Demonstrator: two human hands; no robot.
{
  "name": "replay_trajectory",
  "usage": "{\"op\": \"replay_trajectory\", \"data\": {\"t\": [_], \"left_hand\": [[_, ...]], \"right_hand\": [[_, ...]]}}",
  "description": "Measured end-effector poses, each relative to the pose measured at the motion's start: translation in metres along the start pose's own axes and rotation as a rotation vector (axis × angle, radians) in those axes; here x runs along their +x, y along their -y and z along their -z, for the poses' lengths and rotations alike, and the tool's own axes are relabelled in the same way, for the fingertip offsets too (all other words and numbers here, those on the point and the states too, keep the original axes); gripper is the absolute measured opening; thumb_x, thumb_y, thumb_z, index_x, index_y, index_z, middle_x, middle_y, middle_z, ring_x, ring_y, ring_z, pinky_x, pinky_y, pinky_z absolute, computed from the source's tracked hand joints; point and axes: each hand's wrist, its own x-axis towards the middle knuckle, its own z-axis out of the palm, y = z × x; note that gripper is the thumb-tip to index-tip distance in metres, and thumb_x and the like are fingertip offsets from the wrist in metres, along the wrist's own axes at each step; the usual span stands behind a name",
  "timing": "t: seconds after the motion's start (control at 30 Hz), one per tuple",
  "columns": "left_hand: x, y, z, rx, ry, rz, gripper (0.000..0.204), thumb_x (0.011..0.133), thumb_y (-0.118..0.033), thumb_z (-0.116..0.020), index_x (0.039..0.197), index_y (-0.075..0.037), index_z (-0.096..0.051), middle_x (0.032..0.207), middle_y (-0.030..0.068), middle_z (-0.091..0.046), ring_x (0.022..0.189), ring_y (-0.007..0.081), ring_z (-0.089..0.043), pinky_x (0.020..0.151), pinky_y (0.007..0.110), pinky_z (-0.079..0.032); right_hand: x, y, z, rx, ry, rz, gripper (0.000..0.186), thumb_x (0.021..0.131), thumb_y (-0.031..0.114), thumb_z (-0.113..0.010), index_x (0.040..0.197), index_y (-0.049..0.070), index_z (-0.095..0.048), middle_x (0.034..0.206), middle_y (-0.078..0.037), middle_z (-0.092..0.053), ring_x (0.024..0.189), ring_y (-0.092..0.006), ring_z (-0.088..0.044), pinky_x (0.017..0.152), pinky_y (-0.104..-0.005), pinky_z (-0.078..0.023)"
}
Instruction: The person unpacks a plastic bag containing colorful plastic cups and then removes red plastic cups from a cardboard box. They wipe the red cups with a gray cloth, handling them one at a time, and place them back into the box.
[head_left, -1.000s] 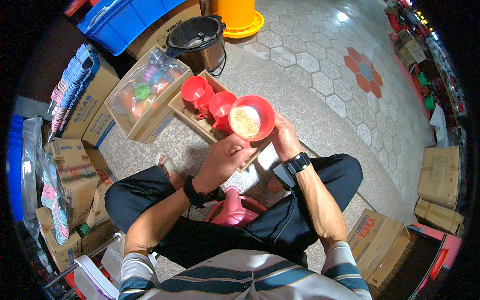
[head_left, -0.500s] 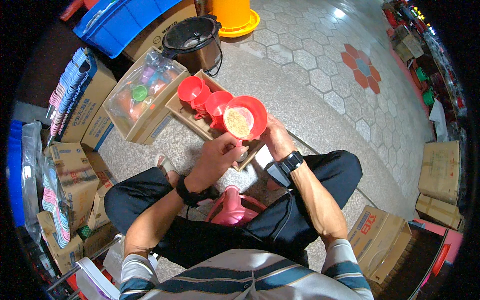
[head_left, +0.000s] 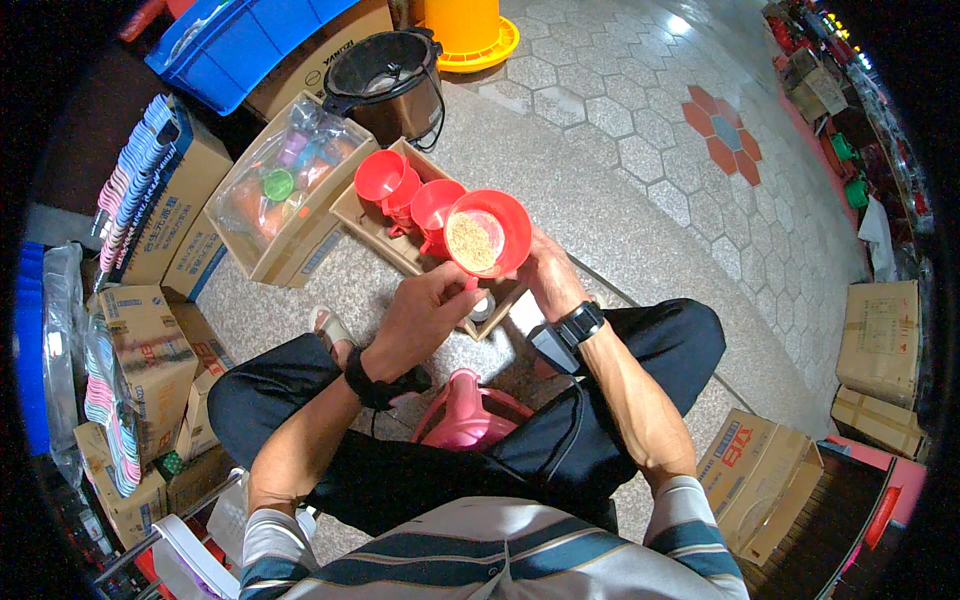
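Red cup (head_left: 513, 222), one: located at the centre of the frame, just above and between the hands. Its handle (head_left: 471, 284), at the cup's lower edge, is pinched between thumb and fingers of the left hand (head_left: 415, 308), that grip closed. Right hand (head_left: 553, 282): set at the cup's lower right side, fingers partly hidden; how far this grip is closed cannot be told. Left hand's back is turned upward. Cup: round, glossy, mouth facing upward; a tan, grainy-looking patch (head_left: 470, 243) is seen inside. Further red cups (head_left: 385, 178): placed at upper left, within a shallow cardboard box (head_left: 362, 222).
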Motion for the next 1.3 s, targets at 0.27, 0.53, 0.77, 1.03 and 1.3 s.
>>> {"op": "replay_trajectory", "data": {"t": [0.27, 0.53, 0.77, 1.03, 1.3], "left_hand": [[0.002, -0.011, 0.023, 0.253, -0.153, -0.199, 0.019, 0.094, -0.022, -0.067, 0.095, -0.003, -0.065, 0.075, 0.0181, -0.064, 0.067, 0.0318, -0.064, 0.060, 0.040, -0.048], [-0.001, -0.011, 0.026, 0.303, -0.123, -0.226, 0.019, 0.095, -0.022, -0.065, 0.098, -0.004, -0.066, 0.078, 0.0201, -0.064, 0.073, 0.0388, -0.064, 0.063, 0.044, -0.049], [-0.004, -0.009, 0.023, 0.285, -0.071, -0.170, 0.021, 0.094, -0.024, -0.065, 0.098, -0.003, -0.065, 0.084, 0.0215, -0.065, 0.080, 0.0410, -0.064, 0.067, 0.046, -0.049], [-0.003, -0.009, 0.024, 0.287, -0.074, -0.175, 0.020, 0.093, -0.023, -0.066, 0.096, -0.003, -0.063, 0.082, 0.0215, -0.065, 0.078, 0.0405, -0.065, 0.065, 0.045, -0.049], [-0.003, -0.013, 0.026, 0.339, -0.090, -0.119, 0.019, 0.094, -0.022, -0.065, 0.096, -0.004, -0.062, 0.079, 0.0210, -0.065, 0.074, 0.0404, -0.064, 0.063, 0.046, -0.048]], "right_hand": [[-0.005, -0.004, -0.007, 0.084, 0.057, -0.083, 0.034, 0.105, 0.030, -0.052, 0.133, 0.012, -0.059, 0.117, -0.002, -0.070, 0.092, -0.0102, -0.068, 0.079, -0.0253, -0.055], [-0.007, 0.000, -0.013, 0.117, 0.053, -0.022, 0.039, 0.107, 0.026, -0.049, 0.143, 0.011, -0.052, 0.128, -0.004, -0.066, 0.101, -0.0114, -0.068, 0.086, -0.0278, -0.056], [-0.007, 0.000, -0.011, 0.107, 0.052, 0.024, 0.037, 0.106, 0.025, -0.049, 0.141, 0.012, -0.053, 0.127, -0.002, -0.065, 0.105, -0.0106, -0.065, 0.091, -0.0288, -0.056], [-0.009, 0.005, -0.009, 0.042, 0.058, 0.006, 0.045, 0.107, 0.019, -0.045, 0.150, 0.010, -0.044, 0.143, -0.005, -0.057, 0.121, -0.0145, -0.060, 0.098, -0.0337, -0.053], [-0.008, 0.004, -0.011, 0.061, 0.044, -0.013, 0.043, 0.107, 0.018, -0.044, 0.148, 0.008, -0.045, 0.137, -0.007, -0.061, 0.115, -0.0153, -0.064, 0.095, -0.0321, -0.054]]}}
